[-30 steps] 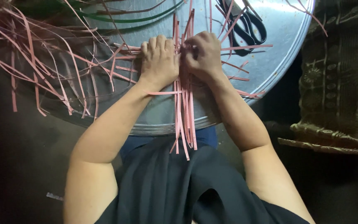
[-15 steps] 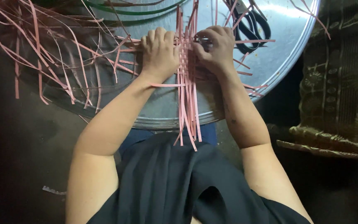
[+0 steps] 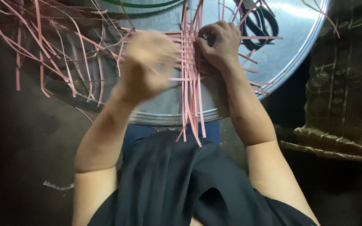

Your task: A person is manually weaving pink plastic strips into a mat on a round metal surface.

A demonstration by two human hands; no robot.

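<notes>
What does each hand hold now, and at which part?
The right hand presses the woven pink strips at the mat's right edge. The left hand is blurred; its hold cannot be told.

**Count at the tray**

Two bare hands up: left hand (image 3: 147, 62), blurred, and right hand (image 3: 216, 44). One round metal tray (image 3: 290, 62). One pair of black scissors (image 3: 258, 21). Pink strips (image 3: 191, 83): dozens, too tangled to number. One green band (image 3: 143, 4).
</notes>
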